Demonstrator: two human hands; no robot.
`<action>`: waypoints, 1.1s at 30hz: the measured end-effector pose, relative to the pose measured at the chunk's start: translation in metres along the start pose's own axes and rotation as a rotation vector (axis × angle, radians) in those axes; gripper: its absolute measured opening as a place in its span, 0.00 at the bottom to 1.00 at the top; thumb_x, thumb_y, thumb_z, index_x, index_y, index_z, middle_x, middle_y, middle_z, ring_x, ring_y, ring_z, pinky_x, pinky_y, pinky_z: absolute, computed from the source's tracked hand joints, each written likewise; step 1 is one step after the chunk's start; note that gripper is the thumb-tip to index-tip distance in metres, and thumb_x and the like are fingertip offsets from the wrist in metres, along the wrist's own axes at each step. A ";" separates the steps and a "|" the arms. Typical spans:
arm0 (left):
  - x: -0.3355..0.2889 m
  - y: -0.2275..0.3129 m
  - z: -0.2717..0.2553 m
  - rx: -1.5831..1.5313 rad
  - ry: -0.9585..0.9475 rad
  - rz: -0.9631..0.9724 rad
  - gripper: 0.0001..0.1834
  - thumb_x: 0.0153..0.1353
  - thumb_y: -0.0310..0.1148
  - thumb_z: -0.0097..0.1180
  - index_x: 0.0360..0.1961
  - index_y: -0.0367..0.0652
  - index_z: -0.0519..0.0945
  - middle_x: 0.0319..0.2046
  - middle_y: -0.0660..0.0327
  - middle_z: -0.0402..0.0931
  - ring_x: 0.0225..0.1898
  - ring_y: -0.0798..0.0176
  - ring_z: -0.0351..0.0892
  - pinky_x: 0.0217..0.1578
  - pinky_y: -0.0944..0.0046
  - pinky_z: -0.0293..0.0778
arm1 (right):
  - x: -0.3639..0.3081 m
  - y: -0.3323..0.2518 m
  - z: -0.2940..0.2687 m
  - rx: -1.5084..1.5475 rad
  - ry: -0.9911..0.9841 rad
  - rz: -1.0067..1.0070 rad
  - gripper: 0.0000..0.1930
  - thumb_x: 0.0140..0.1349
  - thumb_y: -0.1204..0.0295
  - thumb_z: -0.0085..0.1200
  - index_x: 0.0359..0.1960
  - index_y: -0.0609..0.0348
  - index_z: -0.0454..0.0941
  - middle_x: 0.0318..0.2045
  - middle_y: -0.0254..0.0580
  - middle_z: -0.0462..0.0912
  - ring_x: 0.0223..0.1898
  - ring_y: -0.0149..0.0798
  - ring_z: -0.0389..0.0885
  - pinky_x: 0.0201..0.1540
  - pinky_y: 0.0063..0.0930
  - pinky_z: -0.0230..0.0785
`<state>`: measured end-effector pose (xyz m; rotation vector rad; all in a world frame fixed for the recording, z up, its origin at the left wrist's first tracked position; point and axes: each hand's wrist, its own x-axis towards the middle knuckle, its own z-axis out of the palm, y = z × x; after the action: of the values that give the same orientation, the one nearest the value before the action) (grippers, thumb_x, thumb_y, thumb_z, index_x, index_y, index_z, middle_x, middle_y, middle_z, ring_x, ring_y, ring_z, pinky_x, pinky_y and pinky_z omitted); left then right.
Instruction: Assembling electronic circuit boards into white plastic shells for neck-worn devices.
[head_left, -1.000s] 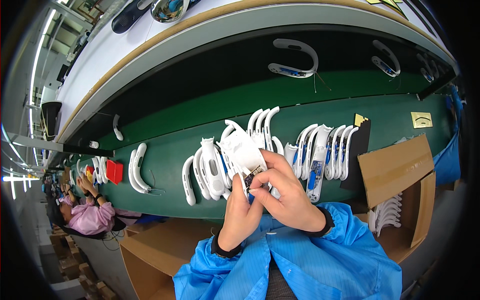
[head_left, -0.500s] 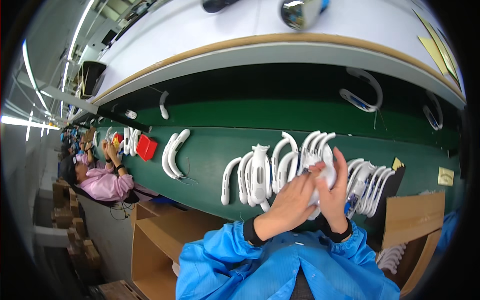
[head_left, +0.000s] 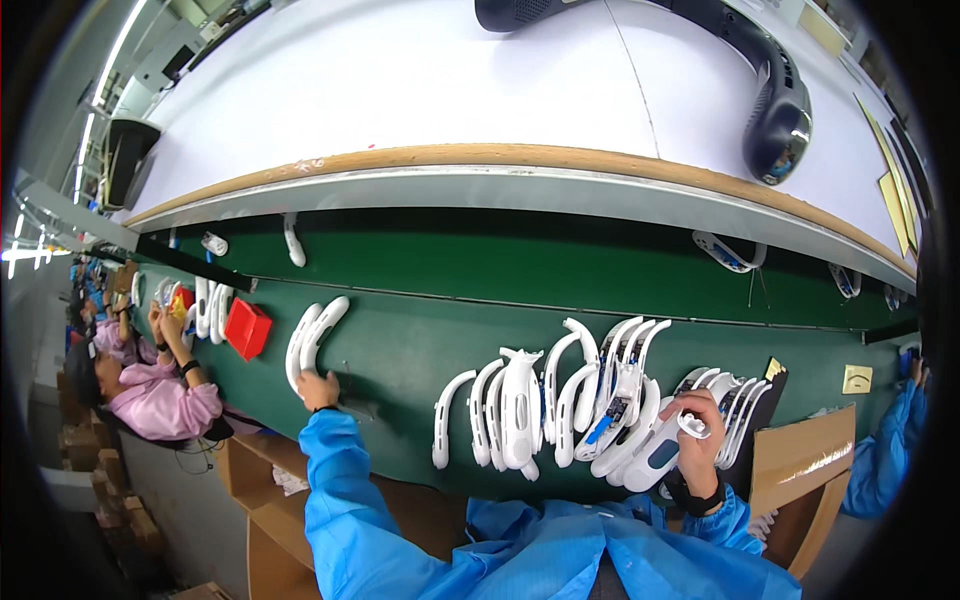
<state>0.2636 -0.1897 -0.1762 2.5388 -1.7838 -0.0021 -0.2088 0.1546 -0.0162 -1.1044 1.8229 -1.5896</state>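
Observation:
At the left, my left hand (head_left: 318, 391) has its fingers closed at the lower end of a pair of white curved neck-fan shells (head_left: 322, 330) on the green bench. A thin wire lies beside them. My right hand (head_left: 700, 428) grips a white neck-fan shell (head_left: 660, 452) with a dark oval panel, low over the bench's near edge. Part of the shell is hidden by my fingers. Left of it stands a row of white curved shells (head_left: 517, 410), some showing circuit boards and blue parts inside. More thin curved shells (head_left: 740, 408) lie beyond my right hand.
Above the bench runs a white shelf (head_left: 400, 120) with a dark neck fan (head_left: 775, 120). A red bin (head_left: 247, 329) stands at the left, near a person in pink (head_left: 165, 405). Cardboard boxes (head_left: 805, 460) sit at the near right and below left. Another blue sleeve (head_left: 885, 450) shows at far right.
My hands were together over the shells at the right. Now my left hand has moved left to the pair of shells, while my right stays with a shell. The view has shifted.

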 end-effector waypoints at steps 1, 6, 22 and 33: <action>0.007 -0.014 0.018 0.002 0.029 -0.007 0.29 0.46 0.43 0.63 0.44 0.37 0.66 0.47 0.45 0.66 0.49 0.41 0.67 0.47 0.48 0.68 | 0.000 -0.001 0.001 0.011 -0.016 0.006 0.20 0.41 0.87 0.42 0.40 0.64 0.69 0.32 0.42 0.72 0.35 0.36 0.75 0.40 0.27 0.69; 0.029 -0.039 0.021 -0.306 -0.144 0.112 0.32 0.48 0.47 0.60 0.42 0.28 0.68 0.37 0.41 0.75 0.39 0.44 0.76 0.40 0.53 0.70 | 0.004 0.006 0.033 0.314 -0.132 0.163 0.23 0.46 0.86 0.44 0.48 0.62 0.64 0.38 0.43 0.73 0.39 0.35 0.75 0.44 0.28 0.68; -0.201 0.210 -0.190 -1.811 -0.622 0.520 0.10 0.57 0.22 0.49 0.39 0.42 0.66 0.28 0.63 0.66 0.31 0.66 0.69 0.36 0.65 0.69 | -0.015 -0.048 0.026 0.514 -0.346 0.187 0.22 0.57 0.75 0.49 0.55 0.60 0.61 0.41 0.46 0.74 0.37 0.36 0.78 0.42 0.27 0.69; -0.318 0.226 -0.226 -1.726 -0.616 1.042 0.09 0.56 0.31 0.55 0.32 0.39 0.69 0.27 0.58 0.67 0.33 0.61 0.70 0.46 0.55 0.68 | -0.033 -0.063 0.024 0.601 -0.474 0.165 0.21 0.63 0.65 0.46 0.54 0.61 0.58 0.28 0.48 0.77 0.28 0.37 0.77 0.33 0.29 0.68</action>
<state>-0.0519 0.0402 0.0500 0.3546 -1.5850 -1.5082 -0.1555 0.1674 0.0348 -0.9110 1.0045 -1.4723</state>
